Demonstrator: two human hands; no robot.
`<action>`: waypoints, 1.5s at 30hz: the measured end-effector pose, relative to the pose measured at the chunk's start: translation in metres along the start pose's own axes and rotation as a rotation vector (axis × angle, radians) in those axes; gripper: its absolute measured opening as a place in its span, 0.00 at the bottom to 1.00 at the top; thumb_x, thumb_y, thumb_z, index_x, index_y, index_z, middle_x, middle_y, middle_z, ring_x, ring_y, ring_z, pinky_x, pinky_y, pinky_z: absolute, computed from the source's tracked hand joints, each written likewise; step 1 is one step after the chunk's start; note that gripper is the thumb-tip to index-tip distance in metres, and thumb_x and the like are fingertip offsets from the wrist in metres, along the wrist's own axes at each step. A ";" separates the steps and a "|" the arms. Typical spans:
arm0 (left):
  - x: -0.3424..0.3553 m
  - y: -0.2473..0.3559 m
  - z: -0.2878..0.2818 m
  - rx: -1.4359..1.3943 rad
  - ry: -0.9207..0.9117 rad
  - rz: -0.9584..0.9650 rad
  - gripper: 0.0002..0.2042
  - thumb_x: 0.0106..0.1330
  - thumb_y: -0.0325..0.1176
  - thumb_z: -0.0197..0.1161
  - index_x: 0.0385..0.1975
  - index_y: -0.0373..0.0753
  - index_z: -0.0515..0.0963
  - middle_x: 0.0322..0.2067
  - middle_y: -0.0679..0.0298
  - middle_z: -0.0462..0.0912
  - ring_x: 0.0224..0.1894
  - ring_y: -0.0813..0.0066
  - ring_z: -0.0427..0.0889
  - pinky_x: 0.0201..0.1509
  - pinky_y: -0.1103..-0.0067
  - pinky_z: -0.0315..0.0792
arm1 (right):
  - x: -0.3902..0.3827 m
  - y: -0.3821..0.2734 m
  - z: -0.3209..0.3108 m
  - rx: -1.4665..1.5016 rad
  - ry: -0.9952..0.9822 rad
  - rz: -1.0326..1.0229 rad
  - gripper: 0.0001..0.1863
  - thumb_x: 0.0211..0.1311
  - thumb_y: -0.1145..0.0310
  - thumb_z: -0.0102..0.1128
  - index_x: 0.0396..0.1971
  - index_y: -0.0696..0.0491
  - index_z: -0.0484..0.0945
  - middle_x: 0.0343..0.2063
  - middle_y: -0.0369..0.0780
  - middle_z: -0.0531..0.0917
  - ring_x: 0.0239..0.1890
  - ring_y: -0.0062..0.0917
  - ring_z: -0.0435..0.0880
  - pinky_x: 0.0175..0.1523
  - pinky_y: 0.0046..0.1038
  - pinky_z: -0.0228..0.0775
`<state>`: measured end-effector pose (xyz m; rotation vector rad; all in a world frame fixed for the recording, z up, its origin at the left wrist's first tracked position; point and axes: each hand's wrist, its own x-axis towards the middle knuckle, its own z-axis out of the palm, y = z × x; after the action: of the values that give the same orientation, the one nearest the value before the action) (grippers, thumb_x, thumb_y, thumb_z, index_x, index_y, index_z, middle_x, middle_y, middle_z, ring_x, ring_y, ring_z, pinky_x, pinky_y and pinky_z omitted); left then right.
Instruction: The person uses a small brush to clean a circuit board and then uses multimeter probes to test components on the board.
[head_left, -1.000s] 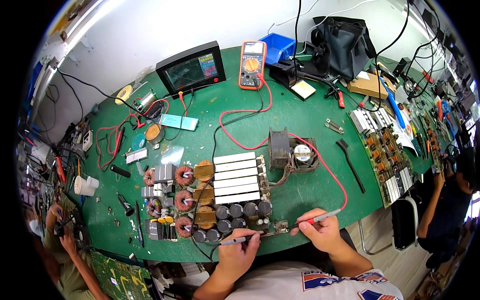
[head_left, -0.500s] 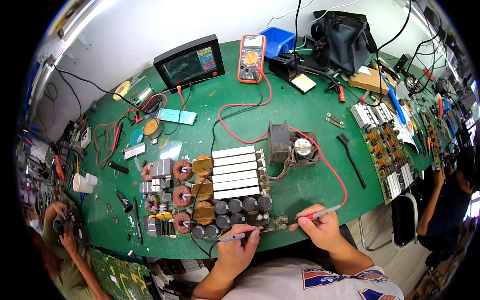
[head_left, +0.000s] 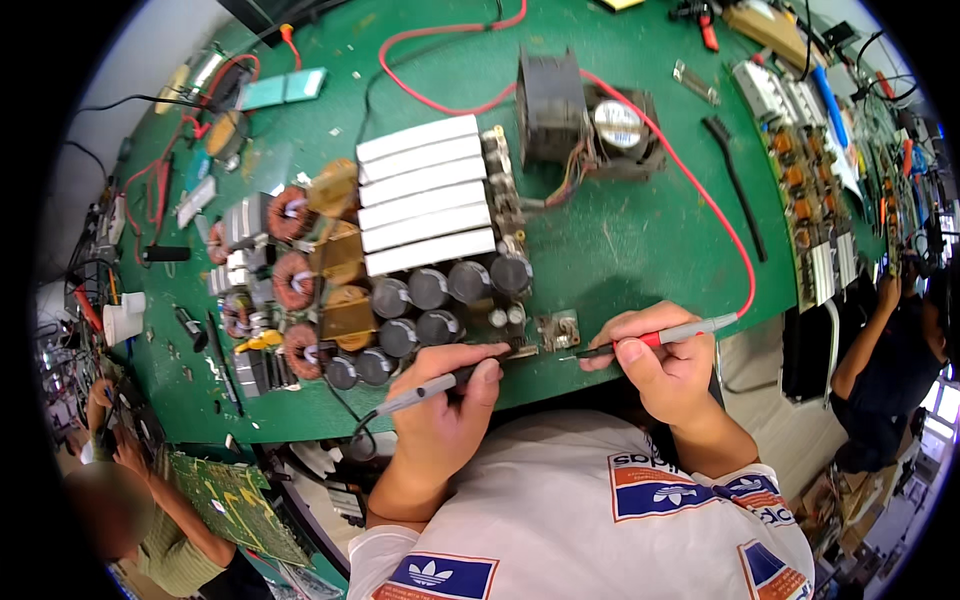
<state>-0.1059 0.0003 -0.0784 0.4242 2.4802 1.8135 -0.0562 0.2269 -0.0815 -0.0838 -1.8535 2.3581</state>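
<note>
My left hand pinches a black-and-grey test probe, its tip end at the lower right edge of a large circuit board. My right hand grips a red-and-grey test probe whose tip points left, just below a small board piece. Whether either tip touches metal, I cannot tell. White heat sink bars, black capacitors and copper coils fill the large board. The red lead runs from the right probe past a fan.
A black fan assembly stands behind my right hand on the green table. To its right lie a black brush and another circuit board. Co-workers sit at the far left and right. A white cup stands at left.
The view has tilted down and closer, so the multimeter and screen have left the picture. Both hands keep their probes; the right probe's tip now sits slightly below the small board piece.
</note>
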 end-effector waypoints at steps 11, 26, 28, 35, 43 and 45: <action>-0.001 -0.005 0.005 -0.101 0.035 0.045 0.08 0.67 0.25 0.65 0.40 0.33 0.73 0.34 0.51 0.88 0.29 0.70 0.88 0.34 0.79 0.82 | 0.014 0.004 0.001 -0.234 -0.063 -0.141 0.10 0.56 0.79 0.71 0.39 0.61 0.82 0.28 0.44 0.87 0.29 0.26 0.86 0.33 0.24 0.76; -0.001 -0.008 0.003 -0.151 0.015 0.047 0.10 0.66 0.25 0.67 0.40 0.33 0.72 0.33 0.48 0.88 0.31 0.66 0.89 0.37 0.76 0.83 | 0.024 0.003 0.008 -0.461 -0.144 -0.259 0.11 0.52 0.80 0.72 0.36 0.60 0.83 0.27 0.43 0.86 0.27 0.30 0.85 0.35 0.28 0.75; -0.001 -0.008 0.003 -0.148 0.011 0.050 0.10 0.65 0.25 0.67 0.40 0.32 0.73 0.33 0.47 0.88 0.32 0.66 0.89 0.37 0.76 0.83 | 0.024 0.002 0.009 -0.476 -0.140 -0.256 0.10 0.52 0.80 0.72 0.36 0.60 0.83 0.27 0.43 0.86 0.27 0.30 0.85 0.34 0.28 0.74; 0.000 -0.007 -0.001 -0.110 -0.027 0.063 0.10 0.65 0.24 0.67 0.40 0.32 0.73 0.33 0.48 0.88 0.31 0.66 0.89 0.36 0.76 0.83 | 0.024 0.004 0.009 -0.481 -0.138 -0.272 0.10 0.53 0.78 0.72 0.36 0.60 0.83 0.26 0.42 0.86 0.26 0.29 0.84 0.34 0.28 0.74; -0.001 -0.008 0.000 -0.111 -0.017 0.064 0.10 0.65 0.25 0.67 0.41 0.32 0.73 0.33 0.48 0.88 0.31 0.67 0.89 0.36 0.76 0.83 | 0.024 0.003 0.009 -0.497 -0.140 -0.262 0.12 0.52 0.77 0.74 0.37 0.56 0.82 0.28 0.40 0.87 0.27 0.31 0.86 0.35 0.29 0.75; -0.001 -0.009 0.000 -0.103 -0.022 0.075 0.10 0.65 0.25 0.66 0.40 0.32 0.73 0.33 0.49 0.88 0.31 0.67 0.89 0.36 0.76 0.83 | 0.022 0.004 0.009 -0.500 -0.140 -0.268 0.13 0.52 0.78 0.74 0.38 0.56 0.82 0.28 0.40 0.87 0.27 0.31 0.86 0.34 0.29 0.75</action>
<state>-0.1071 -0.0023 -0.0871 0.5346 2.3737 1.9428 -0.0799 0.2203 -0.0817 0.2662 -2.3121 1.7262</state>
